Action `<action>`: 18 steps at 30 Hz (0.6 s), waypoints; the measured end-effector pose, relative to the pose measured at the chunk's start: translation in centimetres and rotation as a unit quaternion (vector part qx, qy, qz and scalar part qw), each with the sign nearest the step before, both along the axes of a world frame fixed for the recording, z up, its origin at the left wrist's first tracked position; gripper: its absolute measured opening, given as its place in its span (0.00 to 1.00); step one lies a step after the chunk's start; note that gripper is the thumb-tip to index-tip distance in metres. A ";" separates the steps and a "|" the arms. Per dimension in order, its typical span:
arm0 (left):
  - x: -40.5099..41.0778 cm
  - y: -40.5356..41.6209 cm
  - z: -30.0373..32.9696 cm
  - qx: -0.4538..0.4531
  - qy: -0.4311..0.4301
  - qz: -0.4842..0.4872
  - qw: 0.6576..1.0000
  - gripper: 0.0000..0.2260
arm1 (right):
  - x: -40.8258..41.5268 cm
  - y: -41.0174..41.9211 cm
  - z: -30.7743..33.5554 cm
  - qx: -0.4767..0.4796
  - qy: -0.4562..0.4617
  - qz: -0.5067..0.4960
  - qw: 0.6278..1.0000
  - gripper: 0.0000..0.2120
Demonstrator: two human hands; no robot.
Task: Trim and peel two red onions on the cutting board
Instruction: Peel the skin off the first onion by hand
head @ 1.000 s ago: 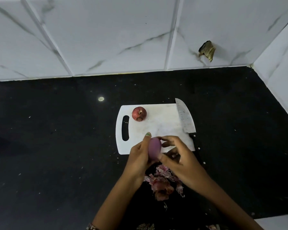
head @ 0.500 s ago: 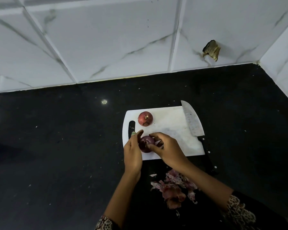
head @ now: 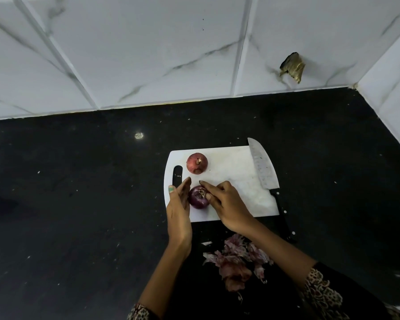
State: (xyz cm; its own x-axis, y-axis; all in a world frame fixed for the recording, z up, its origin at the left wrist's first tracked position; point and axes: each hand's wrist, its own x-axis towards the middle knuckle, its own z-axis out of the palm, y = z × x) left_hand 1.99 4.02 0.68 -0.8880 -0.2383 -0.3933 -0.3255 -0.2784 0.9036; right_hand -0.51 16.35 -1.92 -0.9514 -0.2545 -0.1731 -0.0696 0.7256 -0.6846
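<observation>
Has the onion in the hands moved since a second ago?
Yes. The peeled onion went from past the cutting board's near edge onto it, nearer the handle slot.

Single head-worn wide-angle view, looking forward and steeply down onto the black tabletop (head: 79, 204) from close above. The tiled wall (head: 148, 54) fills the upper frame, bowed by the lens. Both forearms enter from the bottom edge.

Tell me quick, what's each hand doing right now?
Left hand: open, straight fingers steadying the purple onion on the cutting board.
Right hand: fingers curled, pinching at the top of that onion.
</observation>
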 end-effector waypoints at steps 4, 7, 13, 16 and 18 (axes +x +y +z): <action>0.2 -0.1 0.2 -0.013 0.011 -0.002 1.000 0.20 | -0.1 -0.3 0.3 0.028 0.001 0.013 1.000 0.21; -0.5 -0.2 0.3 -0.069 0.024 -0.014 0.997 0.13 | 0.3 -0.1 0.6 -0.029 -0.010 -0.016 0.999 0.22; -6.3 -1.7 0.9 -0.399 0.047 -0.114 0.909 0.19 | 1.1 3.6 2.6 -0.005 0.106 -0.211 0.972 0.20; -9.0 -1.3 1.9 -0.541 0.011 -0.206 0.815 0.27 | 1.3 6.8 3.6 0.127 0.062 -0.281 0.949 0.25; -10.3 -0.7 2.5 -0.583 -0.019 -0.258 0.770 0.28 | 1.5 8.6 3.6 0.171 0.005 -0.279 0.945 0.27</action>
